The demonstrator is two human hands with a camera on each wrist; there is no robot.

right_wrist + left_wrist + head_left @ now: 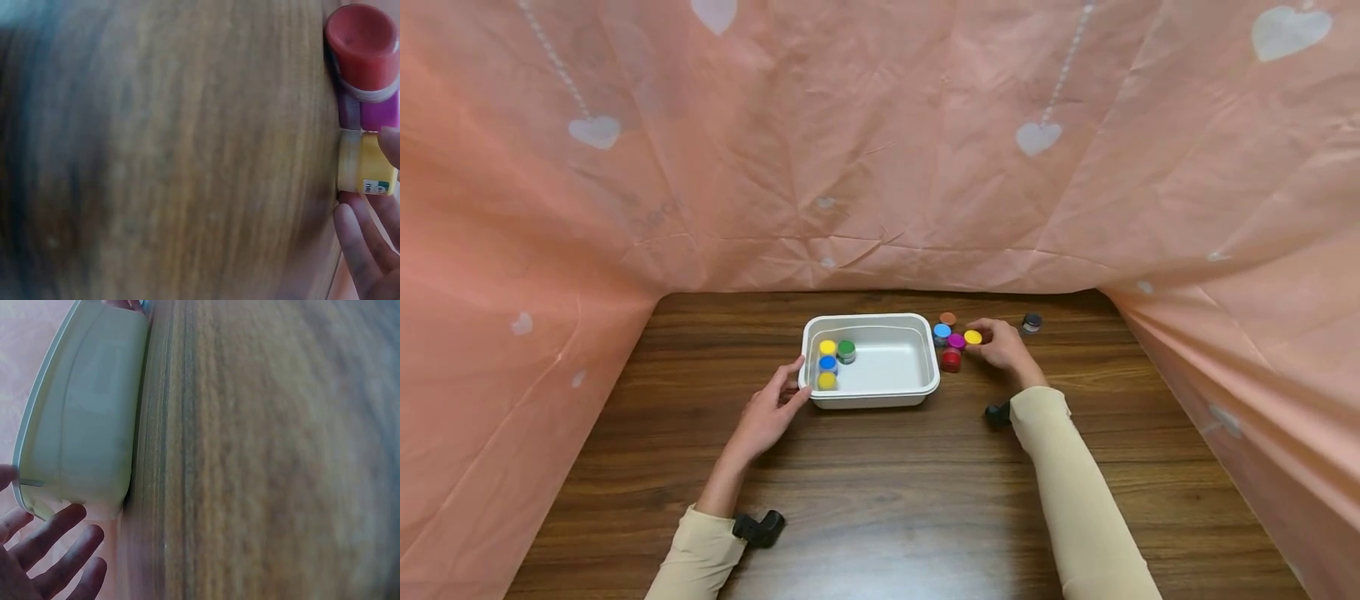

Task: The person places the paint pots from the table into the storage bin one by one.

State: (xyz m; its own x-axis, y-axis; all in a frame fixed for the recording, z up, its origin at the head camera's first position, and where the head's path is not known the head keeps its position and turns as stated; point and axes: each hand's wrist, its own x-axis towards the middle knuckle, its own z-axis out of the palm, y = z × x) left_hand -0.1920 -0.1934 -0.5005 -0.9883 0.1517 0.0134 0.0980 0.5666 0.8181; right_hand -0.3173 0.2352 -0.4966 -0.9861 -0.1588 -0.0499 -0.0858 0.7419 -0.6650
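Observation:
A white tray [880,401] holds two yellow-lidded jars, a blue-lidded jar [828,364] and a green-lidded jar [846,351] at its left end. The left hand [767,415] rests with spread fingers on the tray's left rim; in the left wrist view its fingers are by the tray [97,406] corner. To the right of the tray, the right hand [1002,348] has thumb and fingers around a yellow-lidded jar [973,337]. That yellow jar [375,164] stands beside a purple jar [379,114] and a red jar [364,50] in the right wrist view.
Against the tray's right side are a light-blue-lidded jar [942,332] and an orange-brown-lidded jar [947,318]. A black-lidded jar [1032,322] stands beyond the right hand. Pink cloth with white hearts [880,167] hangs around the wooden table [880,492].

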